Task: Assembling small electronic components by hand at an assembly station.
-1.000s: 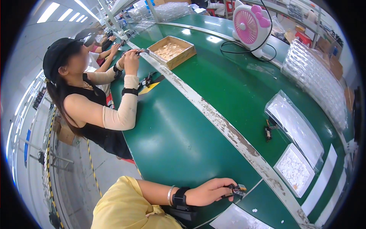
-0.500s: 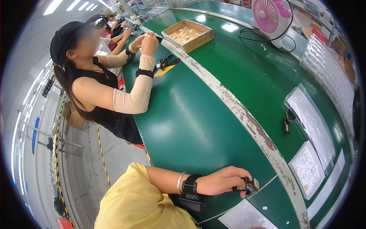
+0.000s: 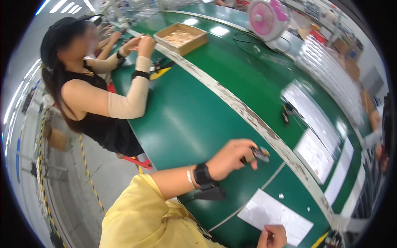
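Note:
My left hand (image 3: pixel 232 158) is closed around a small dark electronic assembly (image 3: pixel 260 154) with bits of wire and metal, blurred by motion. The hand is over the green table (image 3: pixel 178 136), and a black band (image 3: pixel 202 175) circles its wrist. At the lower edge, only the fingers of my right hand (image 3: pixel 274 236) show, curled together over the near edge of a white sheet (image 3: pixel 271 208). Whatever those fingers may hold is hidden. Small white bits (image 3: pixel 281 196) lie beside the sheet.
A worn pale strip (image 3: pixel 231 99) crosses the table. Beyond it are another small dark assembly (image 3: pixel 285 115), a shallow white tray (image 3: pixel 311 151), clear plastic packaging (image 3: pixel 326 74), and a pink-and-white fan (image 3: pixel 268 20). A co-worker (image 3: pixel 95 91) sits left, near a wooden box of small tan pieces (image 3: pixel 180 38).
My left hand has moved farther from me with the assembly, away from the white sheet. My right fingers have come into view at the lower edge. The whole view has shifted.

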Motion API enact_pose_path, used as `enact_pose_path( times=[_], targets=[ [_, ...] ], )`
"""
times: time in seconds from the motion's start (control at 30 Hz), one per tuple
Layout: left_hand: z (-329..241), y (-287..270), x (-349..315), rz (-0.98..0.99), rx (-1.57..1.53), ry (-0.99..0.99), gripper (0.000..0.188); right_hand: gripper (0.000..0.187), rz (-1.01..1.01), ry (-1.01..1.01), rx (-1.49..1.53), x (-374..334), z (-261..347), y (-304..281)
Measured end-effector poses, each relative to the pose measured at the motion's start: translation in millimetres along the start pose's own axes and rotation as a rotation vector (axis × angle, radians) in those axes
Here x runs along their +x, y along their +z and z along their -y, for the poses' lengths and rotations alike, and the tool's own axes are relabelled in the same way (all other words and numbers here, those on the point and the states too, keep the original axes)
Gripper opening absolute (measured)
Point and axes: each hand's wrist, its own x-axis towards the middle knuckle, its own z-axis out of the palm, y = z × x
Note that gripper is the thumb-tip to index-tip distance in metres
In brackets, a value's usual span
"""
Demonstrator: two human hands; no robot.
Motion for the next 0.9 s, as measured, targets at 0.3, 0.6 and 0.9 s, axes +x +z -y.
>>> enact_pose_path(
  times=[0.3, 0.6, 0.9],
  targets=[
    [-18.8, 5.1, -14.7, -0.021, 0.053, 0.046, 0.021, 0.012, -0.149, -0.157, -0.219, -6.8, -5.7, 0.5],
    [-23.3, -11.9, -29.7, 0.114, 0.048, 0.007, 0.024, 0.018, -0.618, 0.281, -0.614, -88.5, -70.9, -117.9],
    [-40.7, -109.5, -16.7, -0.165, 0.348, -0.045, 0.019, 0.040, -0.629, 0.836, -1.031, -145.2, -68.1, -173.8]
  ],
)
